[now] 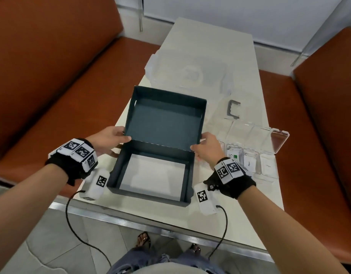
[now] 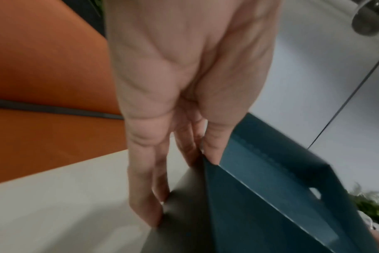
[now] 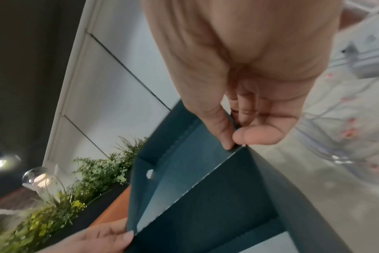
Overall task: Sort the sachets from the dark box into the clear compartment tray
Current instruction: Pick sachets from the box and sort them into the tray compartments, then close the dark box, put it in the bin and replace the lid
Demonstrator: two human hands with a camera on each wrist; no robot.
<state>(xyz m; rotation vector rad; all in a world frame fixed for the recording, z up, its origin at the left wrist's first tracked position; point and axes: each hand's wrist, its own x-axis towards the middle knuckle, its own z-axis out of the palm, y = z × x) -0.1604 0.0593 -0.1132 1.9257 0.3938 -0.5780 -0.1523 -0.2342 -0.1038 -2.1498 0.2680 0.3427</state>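
1. The tabletop [image 1: 214, 50] is carrying the dark box [image 1: 151, 175], standing open with its lid [image 1: 164, 117] raised.
2. The clear compartment tray [image 1: 269, 147], just right of the box, is holding sachets [image 1: 249, 162].
3. The left hand [image 1: 109, 137] is pinching the lid's left edge.
4. The right hand [image 1: 207, 148] is pinching its right edge.

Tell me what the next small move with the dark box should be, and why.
Probably swing the lid down shut. Both the left hand and right hand pinch its lower corners, the dark box shows only a white liner, and sachets already sit in the clear compartment tray.
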